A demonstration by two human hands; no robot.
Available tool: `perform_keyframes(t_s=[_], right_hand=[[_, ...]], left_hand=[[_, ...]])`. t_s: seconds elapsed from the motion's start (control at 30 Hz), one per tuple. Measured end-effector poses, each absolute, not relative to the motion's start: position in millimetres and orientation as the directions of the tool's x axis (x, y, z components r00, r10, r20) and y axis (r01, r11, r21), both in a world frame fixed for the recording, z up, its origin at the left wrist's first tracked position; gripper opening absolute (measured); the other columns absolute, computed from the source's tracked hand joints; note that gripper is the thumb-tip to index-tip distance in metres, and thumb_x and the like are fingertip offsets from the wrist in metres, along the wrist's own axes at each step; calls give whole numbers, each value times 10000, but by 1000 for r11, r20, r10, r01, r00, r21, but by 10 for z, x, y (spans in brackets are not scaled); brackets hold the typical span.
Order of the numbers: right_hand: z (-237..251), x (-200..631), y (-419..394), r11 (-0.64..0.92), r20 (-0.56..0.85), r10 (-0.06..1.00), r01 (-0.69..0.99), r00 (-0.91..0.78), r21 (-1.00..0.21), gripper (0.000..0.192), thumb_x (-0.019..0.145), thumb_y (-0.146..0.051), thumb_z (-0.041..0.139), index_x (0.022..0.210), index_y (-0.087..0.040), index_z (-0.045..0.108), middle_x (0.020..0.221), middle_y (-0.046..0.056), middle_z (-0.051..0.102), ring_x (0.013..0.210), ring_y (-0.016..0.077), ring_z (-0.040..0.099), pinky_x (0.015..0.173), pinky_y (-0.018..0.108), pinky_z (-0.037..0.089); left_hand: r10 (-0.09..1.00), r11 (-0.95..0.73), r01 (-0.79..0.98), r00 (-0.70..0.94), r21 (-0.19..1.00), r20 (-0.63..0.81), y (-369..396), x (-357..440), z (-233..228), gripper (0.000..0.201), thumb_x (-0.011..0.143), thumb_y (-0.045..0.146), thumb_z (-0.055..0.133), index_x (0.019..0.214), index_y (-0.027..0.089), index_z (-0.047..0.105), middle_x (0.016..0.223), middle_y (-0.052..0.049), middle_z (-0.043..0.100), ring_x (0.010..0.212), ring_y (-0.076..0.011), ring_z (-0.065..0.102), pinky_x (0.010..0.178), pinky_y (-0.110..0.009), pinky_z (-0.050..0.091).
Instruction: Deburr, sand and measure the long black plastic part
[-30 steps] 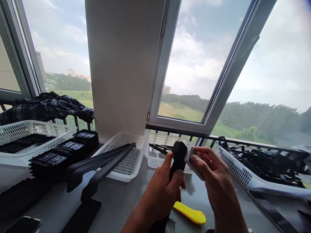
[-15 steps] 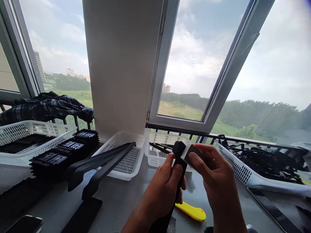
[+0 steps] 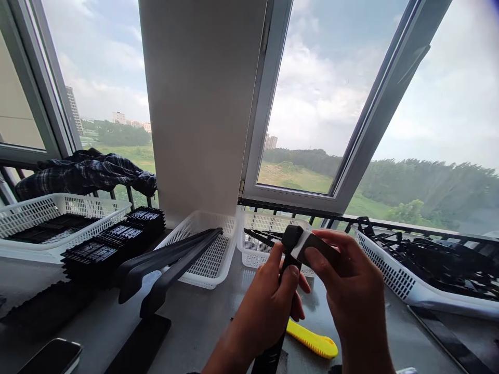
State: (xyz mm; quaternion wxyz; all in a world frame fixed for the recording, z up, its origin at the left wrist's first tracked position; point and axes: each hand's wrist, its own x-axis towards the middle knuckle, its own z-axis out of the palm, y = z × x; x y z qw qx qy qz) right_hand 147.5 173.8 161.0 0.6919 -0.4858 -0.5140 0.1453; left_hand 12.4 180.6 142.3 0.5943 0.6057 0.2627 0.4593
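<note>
My left hand (image 3: 265, 304) is closed round a long black plastic bar (image 3: 291, 239), its blocky bent end pointing up and its shaft running down towards me. In my right hand (image 3: 353, 285) is a small dark grey block (image 3: 322, 250) with a whitish edge, pinched between thumb and fingers. That pale edge touches the right side of the bar's bent end. Below my hands a yellow ridged handle (image 3: 314, 340) lies on the table, its left end hidden behind the bar and my left hand.
Two similar black bars (image 3: 183, 270) lean on a white basket (image 3: 218, 283). Behind my hands stands another white basket (image 3: 249, 257) with thin black parts. Stacked black grid pieces (image 3: 113, 244), a phone (image 3: 50, 357) and a plastic basket (image 3: 23, 249) are left; a full basket (image 3: 421, 296) is right.
The view has shifted slightly, so everything sits a little further right. The block is still against the bar's end, and the lower fingers of my left hand have spread a bit.
</note>
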Motion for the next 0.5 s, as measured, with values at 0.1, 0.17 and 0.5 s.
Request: perform_keyframes(t_s=[0.1, 0.17, 0.5], right_hand=[[1580, 1485, 1747, 496, 631, 559, 392, 538, -775, 295, 878, -495, 763, 953, -210, 753, 913, 50, 755, 773, 220, 695, 698, 327, 536], [1571, 1496, 1737, 471, 643, 474, 444, 602, -762, 327, 969, -503, 633, 863, -208, 728, 829, 41, 721, 699, 205, 646, 629, 315, 469], [1622, 1418, 1728, 660, 761, 489, 390, 427, -642, 687, 1053, -724, 437, 616, -239, 648, 741, 51, 656, 770, 227, 600, 731, 355, 427]], left_hand=[[827, -166, -169, 512, 971, 231, 1784, 176, 1383, 258, 1052, 362, 423, 1223, 221, 555, 826, 12, 669, 479, -106, 566, 491, -214, 465], [791, -214, -59, 575, 975, 209, 1756, 244, 1343, 314, 1012, 280, 452, 1285, 231, 600, 745, 20, 647, 494, -133, 576, 512, -226, 457], [811, -333, 190, 557, 924, 177, 1763, 358, 1330, 550, 961, 249, 441, 1493, 184, 567, 771, -71, 719, 647, -264, 658, 626, -335, 450]])
